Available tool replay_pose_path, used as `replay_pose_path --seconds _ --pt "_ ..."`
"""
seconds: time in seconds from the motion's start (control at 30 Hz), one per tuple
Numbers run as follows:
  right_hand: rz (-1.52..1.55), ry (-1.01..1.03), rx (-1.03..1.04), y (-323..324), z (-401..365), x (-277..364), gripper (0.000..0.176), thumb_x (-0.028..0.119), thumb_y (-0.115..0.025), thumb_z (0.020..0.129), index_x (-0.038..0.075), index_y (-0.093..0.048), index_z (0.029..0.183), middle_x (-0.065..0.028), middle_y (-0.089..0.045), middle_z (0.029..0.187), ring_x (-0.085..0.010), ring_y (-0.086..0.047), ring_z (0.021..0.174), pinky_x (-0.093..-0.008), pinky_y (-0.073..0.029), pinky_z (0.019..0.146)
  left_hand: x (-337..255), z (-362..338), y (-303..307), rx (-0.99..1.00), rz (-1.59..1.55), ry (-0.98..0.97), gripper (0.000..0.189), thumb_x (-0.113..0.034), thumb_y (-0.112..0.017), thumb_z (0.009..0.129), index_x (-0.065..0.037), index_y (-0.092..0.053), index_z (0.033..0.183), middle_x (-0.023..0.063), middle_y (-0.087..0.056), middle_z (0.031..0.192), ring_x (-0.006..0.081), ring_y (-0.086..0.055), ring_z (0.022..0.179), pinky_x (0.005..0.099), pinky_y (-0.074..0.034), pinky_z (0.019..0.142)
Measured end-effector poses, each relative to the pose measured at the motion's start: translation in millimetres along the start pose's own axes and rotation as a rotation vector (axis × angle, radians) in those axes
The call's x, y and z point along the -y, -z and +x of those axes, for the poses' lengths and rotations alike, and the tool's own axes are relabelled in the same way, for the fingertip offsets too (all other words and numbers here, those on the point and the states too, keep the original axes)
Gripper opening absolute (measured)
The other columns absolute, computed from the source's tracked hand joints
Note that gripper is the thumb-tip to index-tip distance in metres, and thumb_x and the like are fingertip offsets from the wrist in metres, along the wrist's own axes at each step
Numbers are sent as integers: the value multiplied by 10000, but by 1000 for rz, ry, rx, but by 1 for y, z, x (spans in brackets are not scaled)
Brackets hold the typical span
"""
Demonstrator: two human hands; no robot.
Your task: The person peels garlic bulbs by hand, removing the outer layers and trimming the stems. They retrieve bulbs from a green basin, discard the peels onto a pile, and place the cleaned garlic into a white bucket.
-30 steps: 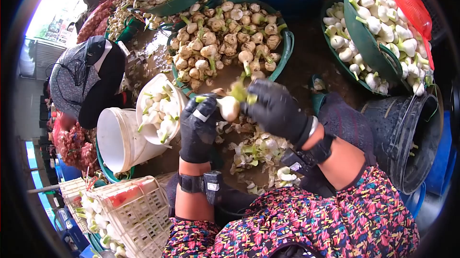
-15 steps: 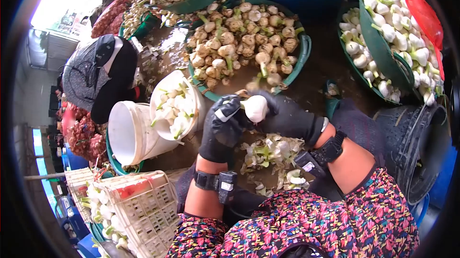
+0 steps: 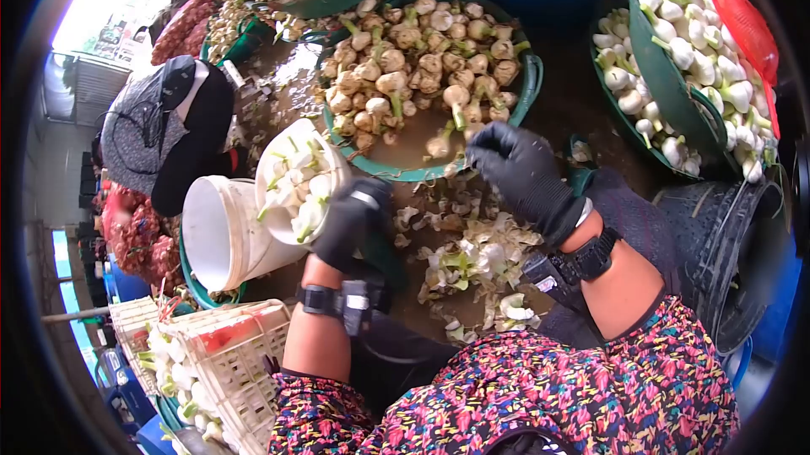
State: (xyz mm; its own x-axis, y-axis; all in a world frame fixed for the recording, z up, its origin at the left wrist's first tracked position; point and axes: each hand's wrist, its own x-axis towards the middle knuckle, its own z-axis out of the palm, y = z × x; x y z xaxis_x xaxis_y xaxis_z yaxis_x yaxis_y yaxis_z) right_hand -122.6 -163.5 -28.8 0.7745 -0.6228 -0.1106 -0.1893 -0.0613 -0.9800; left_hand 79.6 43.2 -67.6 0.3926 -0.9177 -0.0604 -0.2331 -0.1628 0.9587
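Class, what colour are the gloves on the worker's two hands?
Black on both the left hand and the right hand; the head view shows it.

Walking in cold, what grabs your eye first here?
The big green basin heaped with muddy unpeeled bulbs, top centre, with the black-gloved right hand at its near rim. Below it lies a pale heap of peelings, and the left hand rests by a white bucket of cleaned bulbs.

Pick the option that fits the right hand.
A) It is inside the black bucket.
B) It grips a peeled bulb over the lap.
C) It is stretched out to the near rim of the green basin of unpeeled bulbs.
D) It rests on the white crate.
C: the right hand is extended forward, with its fingers at the near rim of the green basin heaped with unpeeled bulbs.
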Motion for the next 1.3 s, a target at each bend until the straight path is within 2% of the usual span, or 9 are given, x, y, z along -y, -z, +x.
replay_pose_path --seconds 0.07,0.2,0.43,0.6,0.83,0.9,1.0,1.03,1.3 --pt "168 -86 -161 13 7 6 132 138 -631 827 19 -606 878 -47 -646 734 -84 -570 667 -259 -474 642 -19 7 -57 214 234 535 202 -76 -644 755 -24 -668 949 143 -662 866 260 -626 794 340 -495 744" --pt "338 -54 -227 22 7 3 166 112 -643 822 -11 -601 925 -70 -651 794 -87 -580 712 -257 -482 656 24 50 -66 236 749 156 327 -224 -630 745 -78 -654 1037 226 -642 904 365 -629 827 418 -507 742" --pt "324 12 -263 26 12 8 195 109 -650 811 -16 -605 954 -84 -658 808 -99 -611 736 -258 -496 671 160 185 -88 58 562 224 555 -214 -592 771 -60 -465 1288 217 -492 1283 368 -467 1186 418 -388 985" --pt "246 1 -218 32 15 7 178 111 -635 815 1 -611 953 -89 -659 808 -119 -626 709 -275 -503 654 120 175 -103 269 903 487 524 -294 -622 749 -118 -532 1234 204 -522 1235 360 -496 1152 413 -407 961" --pt "183 -134 -69 23 7 14 299 152 -662 790 15 -583 1044 -130 -649 903 -199 -644 807 -321 -505 735 32 118 -57 -159 -485 528 256 -123 -623 854 -37 -611 1095 35 -642 941 124 -603 788 239 -487 735" --pt "-109 133 -78 9 7 4 577 212 -710 742 37 -476 1239 -189 -581 1103 -297 -578 1031 -390 -447 902 -7 98 -51 14 570 -262 257 -160 -611 878 -33 -587 1100 39 -632 931 130 -600 795 273 -491 686" --pt "-106 258 36 -8 -1 -2 838 241 -753 686 59 -318 1379 -229 -479 1243 -352 -463 1181 -411 -354 1014 -59 71 -63 -66 145 40 317 -200 -571 902 22 -563 1127 52 -621 941 131 -595 841 263 -493 714" --pt "-136 359 55 -15 -2 -6 858 233 -758 681 61 -306 1389 -233 -478 1242 -352 -462 1184 -400 -356 1016 -68 64 -69 -155 -688 415 306 -199 -558 912 24 -565 1121 53 -622 947 123 -596 841 260 -494 716" --pt "738 -70 262 -24 -4 -4 638 63 -753 707 20 -458 1271 -96 -590 1112 -173 -590 999 -299 -500 863 -88 32 -71 -263 -575 245 279 -177 -584 888 30 -591 1075 67 -641 918 147 -616 832 260 -502 682"
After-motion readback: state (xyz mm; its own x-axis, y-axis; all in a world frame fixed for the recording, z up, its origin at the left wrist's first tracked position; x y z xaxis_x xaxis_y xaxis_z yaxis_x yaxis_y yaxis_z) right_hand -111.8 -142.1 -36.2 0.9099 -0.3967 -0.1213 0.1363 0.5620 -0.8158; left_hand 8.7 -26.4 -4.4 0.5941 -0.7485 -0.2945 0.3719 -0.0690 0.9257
